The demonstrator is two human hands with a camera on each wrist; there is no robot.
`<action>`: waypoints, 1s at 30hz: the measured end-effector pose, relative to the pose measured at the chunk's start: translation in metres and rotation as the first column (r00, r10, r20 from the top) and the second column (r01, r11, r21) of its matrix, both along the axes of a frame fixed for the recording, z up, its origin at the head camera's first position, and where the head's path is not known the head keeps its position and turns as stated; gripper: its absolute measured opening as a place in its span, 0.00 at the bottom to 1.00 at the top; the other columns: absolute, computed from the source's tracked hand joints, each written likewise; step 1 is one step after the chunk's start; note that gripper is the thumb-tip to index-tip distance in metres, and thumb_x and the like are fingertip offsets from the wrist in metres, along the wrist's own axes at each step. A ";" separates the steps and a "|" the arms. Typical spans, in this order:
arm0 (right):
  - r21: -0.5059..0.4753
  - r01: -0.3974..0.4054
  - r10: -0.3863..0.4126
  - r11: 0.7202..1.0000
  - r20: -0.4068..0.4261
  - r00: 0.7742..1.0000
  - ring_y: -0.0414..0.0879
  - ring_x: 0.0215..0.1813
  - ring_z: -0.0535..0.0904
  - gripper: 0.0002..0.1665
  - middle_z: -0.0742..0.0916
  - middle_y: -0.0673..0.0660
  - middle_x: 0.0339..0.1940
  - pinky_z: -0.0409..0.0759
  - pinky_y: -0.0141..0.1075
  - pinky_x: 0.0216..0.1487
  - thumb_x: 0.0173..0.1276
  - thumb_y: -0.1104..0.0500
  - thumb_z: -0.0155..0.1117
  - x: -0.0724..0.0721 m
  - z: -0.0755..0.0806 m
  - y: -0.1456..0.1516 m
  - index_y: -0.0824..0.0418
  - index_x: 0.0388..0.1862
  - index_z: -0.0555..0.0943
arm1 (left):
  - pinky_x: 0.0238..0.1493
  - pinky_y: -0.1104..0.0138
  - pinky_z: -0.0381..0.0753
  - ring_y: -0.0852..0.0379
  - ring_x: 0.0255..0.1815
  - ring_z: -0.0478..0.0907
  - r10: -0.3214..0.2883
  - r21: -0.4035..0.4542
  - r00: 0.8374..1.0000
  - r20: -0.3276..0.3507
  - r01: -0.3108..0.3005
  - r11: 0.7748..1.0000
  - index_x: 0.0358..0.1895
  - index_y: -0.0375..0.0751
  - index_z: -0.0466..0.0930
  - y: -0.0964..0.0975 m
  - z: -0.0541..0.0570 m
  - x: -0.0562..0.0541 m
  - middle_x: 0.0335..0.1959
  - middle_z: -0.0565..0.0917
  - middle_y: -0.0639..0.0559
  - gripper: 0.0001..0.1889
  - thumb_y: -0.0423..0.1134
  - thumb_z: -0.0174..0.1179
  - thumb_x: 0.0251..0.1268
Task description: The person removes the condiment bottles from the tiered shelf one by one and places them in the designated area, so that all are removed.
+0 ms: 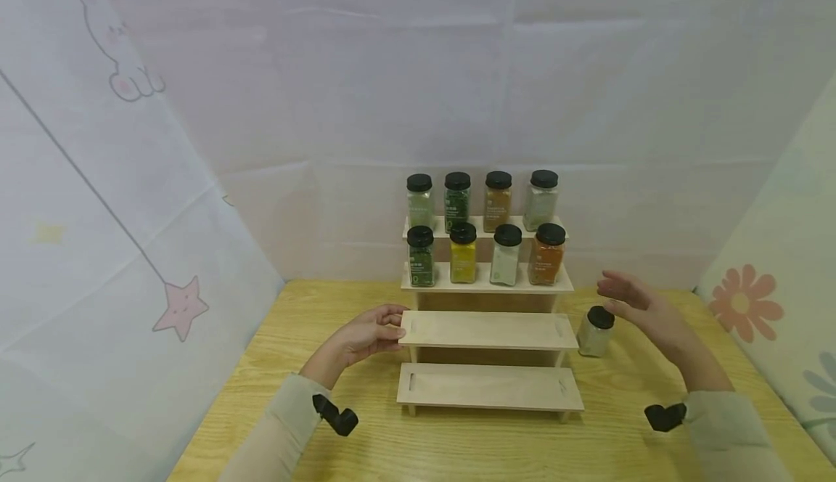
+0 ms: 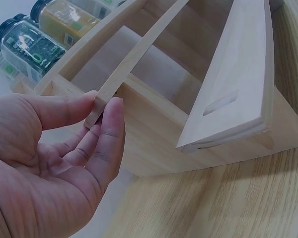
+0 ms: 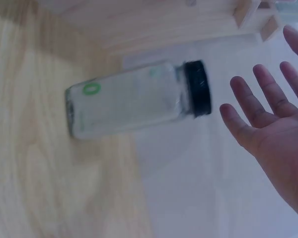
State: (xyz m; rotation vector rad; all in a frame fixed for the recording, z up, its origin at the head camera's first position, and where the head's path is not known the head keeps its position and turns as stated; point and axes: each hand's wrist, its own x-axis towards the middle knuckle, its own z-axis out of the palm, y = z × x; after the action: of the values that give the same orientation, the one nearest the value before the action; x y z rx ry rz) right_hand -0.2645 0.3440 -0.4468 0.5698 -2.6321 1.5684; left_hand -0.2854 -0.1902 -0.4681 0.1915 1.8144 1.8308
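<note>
The left hand (image 1: 369,337) pinches the left end of a shelf board (image 1: 483,329) between thumb and fingers, on a tiered wooden rack. In the left wrist view, the thumb and fingers (image 2: 111,134) grip the board's edge. To the right of the rack, a spice jar (image 1: 594,337) with pale contents and a black lid stands upright on the table. The right hand (image 1: 646,315) hovers beside and above that jar, fingers apart. In the right wrist view, a gap separates the open fingers (image 3: 248,109) from the jar's lid (image 3: 197,89).
Several black-lidded spice jars stand on the two upper tiers, among them a yellow jar (image 1: 464,257) and an orange-red jar (image 1: 546,257). The lowest shelf (image 1: 490,387) is bare. A wood-grain table (image 1: 313,438) lies under the rack, with a patterned cloth (image 1: 366,104) behind it.
</note>
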 end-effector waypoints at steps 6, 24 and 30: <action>-0.040 -0.019 0.017 0.999 -0.035 0.999 0.31 0.64 0.75 0.35 0.76 0.47 0.69 0.75 0.21 0.56 0.81 0.57 0.56 0.002 0.023 -0.015 0.51 0.82 0.58 | 0.57 0.56 0.84 0.57 0.37 0.76 -0.002 0.001 1.000 -0.001 0.002 1.000 0.77 0.33 0.54 0.000 0.000 0.001 0.53 0.69 0.45 0.35 0.29 0.60 0.72; -0.091 -0.043 0.038 0.995 -0.053 0.998 0.53 0.71 0.73 0.34 0.71 0.65 0.74 0.77 0.24 0.58 0.80 0.56 0.57 -0.009 0.069 -0.055 0.49 0.81 0.60 | 0.52 0.61 0.86 0.57 0.37 0.76 -0.011 0.009 1.000 -0.001 0.011 1.000 0.78 0.32 0.52 -0.001 0.000 0.001 0.51 0.69 0.46 0.36 0.28 0.59 0.72; -0.091 -0.075 0.070 0.993 -0.057 0.996 0.56 0.71 0.72 0.35 0.70 0.66 0.74 0.76 0.23 0.59 0.80 0.57 0.56 -0.015 0.074 -0.061 0.51 0.82 0.58 | 0.53 0.60 0.86 0.57 0.36 0.76 -0.013 -0.010 1.000 0.007 0.013 1.000 0.79 0.32 0.51 0.000 0.004 0.001 0.53 0.68 0.45 0.36 0.28 0.58 0.73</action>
State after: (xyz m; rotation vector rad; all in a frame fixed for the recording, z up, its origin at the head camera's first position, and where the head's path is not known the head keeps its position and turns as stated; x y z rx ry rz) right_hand -0.2794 0.2834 -0.3726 0.6983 -2.5117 1.6608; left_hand -0.2846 -0.1905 -0.4642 0.1929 1.8134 1.8112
